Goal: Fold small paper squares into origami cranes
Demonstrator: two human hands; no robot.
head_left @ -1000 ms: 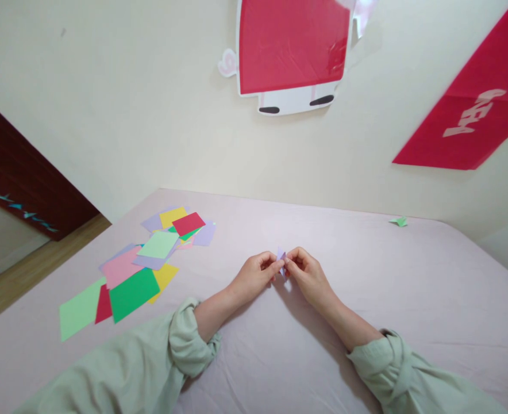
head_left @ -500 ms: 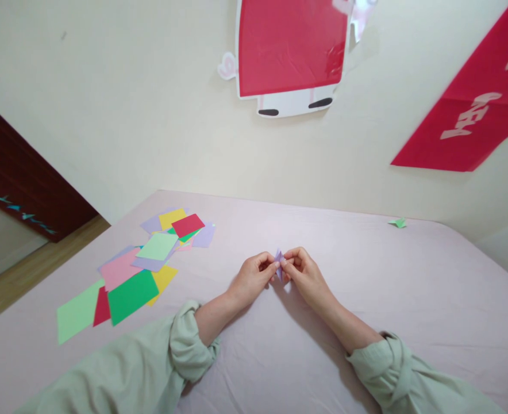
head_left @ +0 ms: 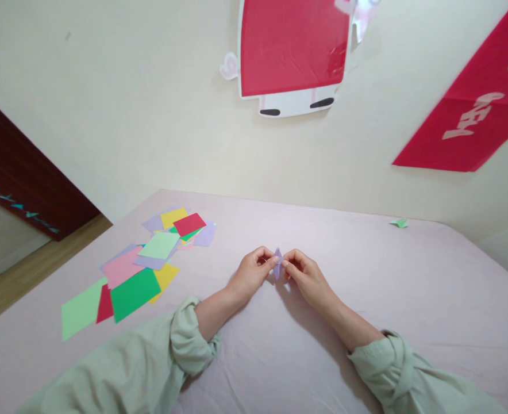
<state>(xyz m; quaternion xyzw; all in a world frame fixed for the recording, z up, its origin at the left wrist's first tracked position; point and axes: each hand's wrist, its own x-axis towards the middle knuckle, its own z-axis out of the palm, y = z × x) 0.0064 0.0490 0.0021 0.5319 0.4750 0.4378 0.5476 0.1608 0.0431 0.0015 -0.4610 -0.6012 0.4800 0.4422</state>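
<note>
A small folded piece of lilac paper (head_left: 277,256) stands on edge just above the middle of the bed (head_left: 409,287), pinched from both sides. The left hand (head_left: 254,273) grips its left side between thumb and forefinger. The right hand (head_left: 308,276) does the same on its right side, so the fingers (head_left: 271,262) of both hands are closed tight on the paper. It is narrow and pointed at the top, with crisp creases. Its lower half is hidden behind the fingertips, and the exact fold is too small to make out.

The bed is covered in a pale pink cloth sheet, matte and softly wrinkled near the forearms. Both wrists emerge from rolled-up pale green fabric sleeves (head_left: 189,342) (the elbows are cut off by the bottom edge).

To the left lies a loose scatter of flat coloured paper squares (head_left: 133,290) in green, red, yellow, pink and lilac. They overlap, so several are partly covered. Far off by the wall sits a tiny green folded paper figure (head_left: 398,222), too small to make out its form.

On the cream wall hang a glossy, creased red poster with a white border (head_left: 295,46) and a slanted red banner with white lettering (head_left: 473,115). Both are cut off by the frame.
</note>
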